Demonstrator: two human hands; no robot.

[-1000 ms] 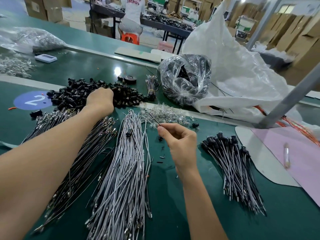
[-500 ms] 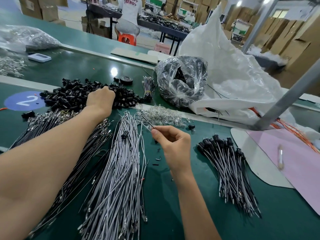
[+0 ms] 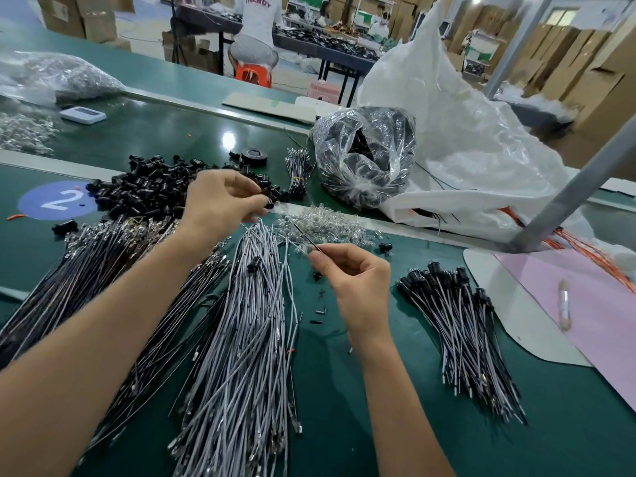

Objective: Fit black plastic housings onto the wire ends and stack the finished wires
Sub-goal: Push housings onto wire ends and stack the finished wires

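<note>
My left hand [image 3: 220, 201] is raised just above the near edge of the pile of black plastic housings [image 3: 144, 191] and pinches one black housing [image 3: 266, 197] between thumb and fingertips. My right hand [image 3: 354, 277] pinches the end of a thin wire [image 3: 307, 237] that points up and left toward the left hand. A thick bundle of grey wires [image 3: 247, 339] lies between my forearms. Darker wires [image 3: 86, 270] lie under my left arm. The stack of finished wires with black housings [image 3: 457, 325] lies to the right of my right hand.
A heap of small clear parts [image 3: 323, 225] lies beyond my right hand. Behind it stand a clear bag of black parts [image 3: 361, 156] and a big white bag [image 3: 464, 132]. A pink sheet [image 3: 592, 304] lies at the right, with a grey metal post [image 3: 578, 187] slanting above it.
My left hand has lifted off the pile of housings with one housing pinched and moved right toward the wire end. My right hand stays where it was with the wire.
</note>
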